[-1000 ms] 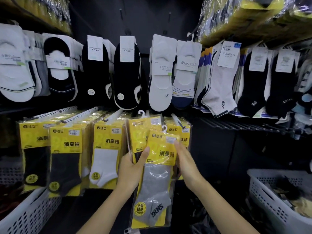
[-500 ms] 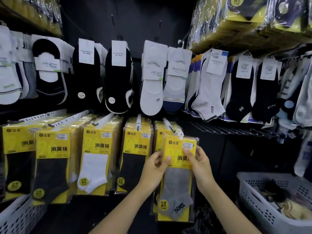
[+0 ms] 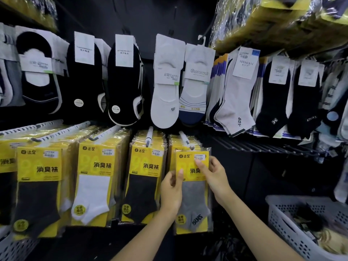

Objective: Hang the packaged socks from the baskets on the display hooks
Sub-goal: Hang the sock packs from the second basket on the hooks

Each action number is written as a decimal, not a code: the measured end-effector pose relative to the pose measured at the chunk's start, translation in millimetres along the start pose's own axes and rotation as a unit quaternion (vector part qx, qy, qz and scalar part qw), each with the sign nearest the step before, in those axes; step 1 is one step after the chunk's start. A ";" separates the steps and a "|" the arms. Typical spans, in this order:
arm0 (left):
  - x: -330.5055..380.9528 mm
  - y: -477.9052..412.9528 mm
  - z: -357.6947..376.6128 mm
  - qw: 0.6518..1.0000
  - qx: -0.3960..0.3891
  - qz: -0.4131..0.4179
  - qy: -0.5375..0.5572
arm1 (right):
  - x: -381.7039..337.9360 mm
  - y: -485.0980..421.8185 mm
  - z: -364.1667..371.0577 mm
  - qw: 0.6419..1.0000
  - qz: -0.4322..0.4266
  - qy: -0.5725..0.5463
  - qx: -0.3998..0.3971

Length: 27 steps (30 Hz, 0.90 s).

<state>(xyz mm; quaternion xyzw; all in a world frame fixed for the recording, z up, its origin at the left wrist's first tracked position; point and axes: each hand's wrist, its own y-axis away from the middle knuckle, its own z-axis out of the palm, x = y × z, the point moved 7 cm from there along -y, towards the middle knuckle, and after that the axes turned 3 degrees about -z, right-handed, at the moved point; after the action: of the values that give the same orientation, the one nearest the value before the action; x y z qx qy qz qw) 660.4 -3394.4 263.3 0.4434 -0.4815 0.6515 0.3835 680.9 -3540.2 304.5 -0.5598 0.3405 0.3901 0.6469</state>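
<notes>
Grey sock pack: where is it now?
In the head view, centre-right: the grey sock pack is held by the left hand and right hand at the tip of the rightmost white hook, just right of the black sock packs.

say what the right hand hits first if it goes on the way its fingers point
The grey sock packet: fingers of the right hand hold its yellow top. Behind that, probably the packets stacked on the hook.

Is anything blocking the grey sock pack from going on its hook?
Nothing visible does. The left hand and right hand hold the grey sock pack with its top right at the tip of the hook. Other yellow packs hang further back on it, so the tip is free.
</notes>
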 end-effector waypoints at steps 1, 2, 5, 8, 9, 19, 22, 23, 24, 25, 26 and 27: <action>-1.7 -4.6 -2.1 1.000 0.012 0.001 -0.009 | 4.4 -2.6 2.3 1.000 0.004 -0.004 0.001; -3.0 -9.5 -3.3 1.000 0.023 0.002 -0.015 | 8.8 -5.9 4.3 1.000 0.009 -0.008 0.006; -7.4 -25.1 -0.2 0.998 0.054 -0.009 0.000 | 21.0 -19.2 8.2 0.999 0.028 -0.014 0.042; -15.1 -41.4 8.3 0.995 0.092 -0.035 -0.003 | 32.7 -35.8 10.0 0.997 0.032 -0.007 0.074; -18.2 -47.4 10.7 0.994 0.103 -0.040 -0.006 | 36.2 -41.4 10.6 0.996 0.029 -0.005 0.079; -37.5 -89.4 22.5 0.995 0.069 -0.076 -0.014 | 66.2 -76.5 9.0 0.988 0.058 0.080 0.122; -49.2 -69.9 17.6 0.991 0.030 -0.112 -0.073 | 60.7 -45.8 1.7 0.987 0.044 0.092 0.127; -52.1 -59.7 12.7 0.989 0.022 -0.118 -0.088 | 58.9 -31.0 -2.7 0.986 0.044 0.103 0.125; -54.2 -47.1 6.4 0.989 0.011 -0.111 -0.096 | 57.7 -14.4 -7.3 0.985 0.049 0.115 0.120; -55.5 -32.7 0.3 0.990 -0.005 -0.097 -0.100 | 57.4 2.9 -11.0 0.984 0.056 0.126 0.110; -57.8 -16.7 -6.3 0.990 -0.027 -0.086 -0.106 | 58.3 22.1 -13.4 0.984 0.062 0.137 0.095; -61.9 0.4 -14.2 0.989 -0.051 -0.082 -0.113 | 60.9 42.7 -13.9 0.984 0.070 0.147 0.075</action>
<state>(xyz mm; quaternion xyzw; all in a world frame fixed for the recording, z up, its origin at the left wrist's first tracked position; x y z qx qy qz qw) 676.4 -3385.2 202.5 0.5320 -0.5161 0.5386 0.4007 671.3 -3543.6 229.5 -0.5356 0.4986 0.3209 0.6013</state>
